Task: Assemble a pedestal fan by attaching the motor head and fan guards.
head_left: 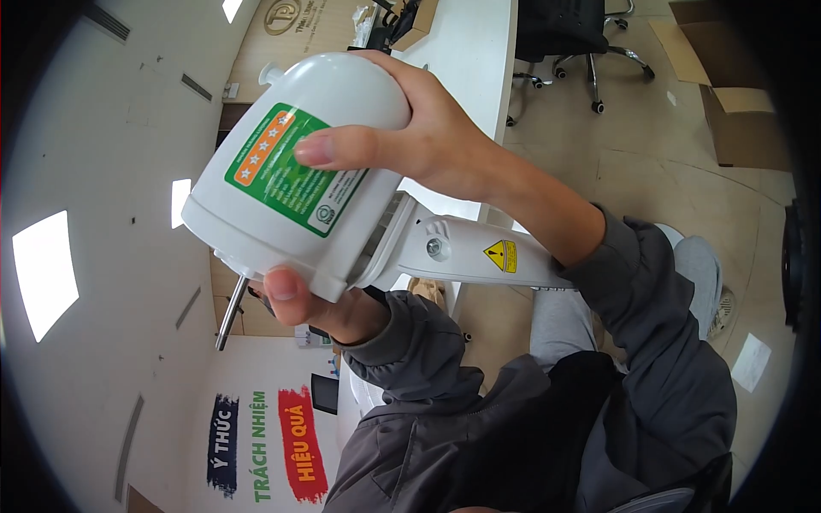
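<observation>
I hold a white fan motor housing close to the camera; it has a rounded back, a green and orange label and a white neck with a yellow warning sticker. My right hand grips the rounded top, its thumb lying across the label. My left hand supports the lower rim from beneath, with the thumb on the edge. A bare metal shaft sticks out of the housing's flat front face, pointing down and to the left.
A white desk runs behind the housing, with a black wheeled office chair beside it. Open cardboard boxes stand on the tiled floor at the right. A ceiling with light panels fills the left.
</observation>
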{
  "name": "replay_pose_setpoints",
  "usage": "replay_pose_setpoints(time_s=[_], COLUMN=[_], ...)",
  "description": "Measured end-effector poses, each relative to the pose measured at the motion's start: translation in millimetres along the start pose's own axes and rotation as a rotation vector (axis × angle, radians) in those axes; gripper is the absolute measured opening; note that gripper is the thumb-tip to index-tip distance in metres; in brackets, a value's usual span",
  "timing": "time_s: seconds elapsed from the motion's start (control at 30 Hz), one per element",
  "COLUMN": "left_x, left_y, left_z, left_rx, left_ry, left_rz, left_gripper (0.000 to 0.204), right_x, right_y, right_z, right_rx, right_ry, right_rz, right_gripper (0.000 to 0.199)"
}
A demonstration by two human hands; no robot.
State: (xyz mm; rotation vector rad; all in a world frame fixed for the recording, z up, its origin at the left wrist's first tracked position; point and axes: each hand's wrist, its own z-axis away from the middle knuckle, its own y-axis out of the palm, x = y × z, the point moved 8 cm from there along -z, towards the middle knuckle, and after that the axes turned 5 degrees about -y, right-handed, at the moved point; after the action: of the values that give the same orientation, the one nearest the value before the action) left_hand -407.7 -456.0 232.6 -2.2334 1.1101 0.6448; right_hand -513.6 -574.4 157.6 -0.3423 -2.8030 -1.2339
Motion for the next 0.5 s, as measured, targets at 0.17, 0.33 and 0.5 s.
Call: replay_pose_setpoints(time_s=[0.17,0.33,0.5], left_x=[-5,-12,-17], left_y=[-6,-5,-6], left_z=[-3,-5,-5], left_rx=[0.021,0.059,0.062], left_ry=[0.041,0.115,0.122], left_rz=[-0.016,0.028,0.107], left_gripper=[0.120,0.126,0.127], right_x=[3,1,-15], right_y=[6,8,5], right_z=[2,7,7], right_rx=[0.032,0.059,0.094], right_ry=[-0.005,-0.009,0.027], right_rz=[-0.046,-0.028,0.023], right_gripper=[0.069,0.061,0.061])
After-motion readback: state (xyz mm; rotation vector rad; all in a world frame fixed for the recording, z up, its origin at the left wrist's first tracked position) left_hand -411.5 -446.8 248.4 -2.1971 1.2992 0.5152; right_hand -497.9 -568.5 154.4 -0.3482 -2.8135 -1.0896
